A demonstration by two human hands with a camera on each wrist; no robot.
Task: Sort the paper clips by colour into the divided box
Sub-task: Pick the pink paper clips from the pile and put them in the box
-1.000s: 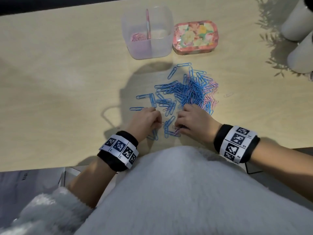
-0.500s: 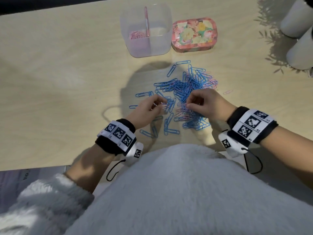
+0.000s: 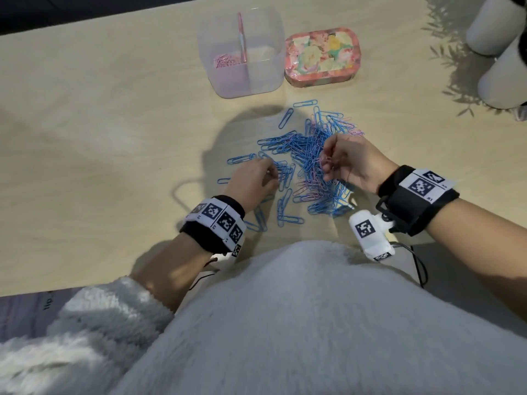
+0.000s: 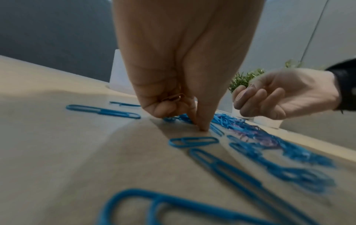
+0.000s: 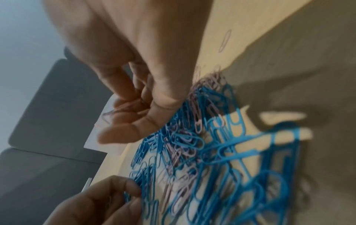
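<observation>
A heap of blue and pink paper clips (image 3: 312, 155) lies on the wooden table (image 3: 99, 124), in front of a clear divided box (image 3: 242, 49) with pink clips (image 3: 225, 61) in its left half. My right hand (image 3: 346, 163) is lifted over the heap, its curled fingers holding pink clips (image 3: 328, 160) (image 5: 123, 108). My left hand (image 3: 256, 178) is down at the heap's left edge, one fingertip (image 4: 202, 127) on the table, with a pink clip (image 4: 173, 97) held in its curled fingers.
A flowered tin (image 3: 323, 57) stands right of the box. Two white cylinders (image 3: 502, 49) stand at the far right corner. Loose blue clips (image 3: 288, 218) lie near the table's front edge. A lone pink clip (image 5: 225, 40) lies apart from the heap.
Both hands moved from the near edge of the heap up into it. The right hand has lifted off the table with pink clips; the left has reached forward.
</observation>
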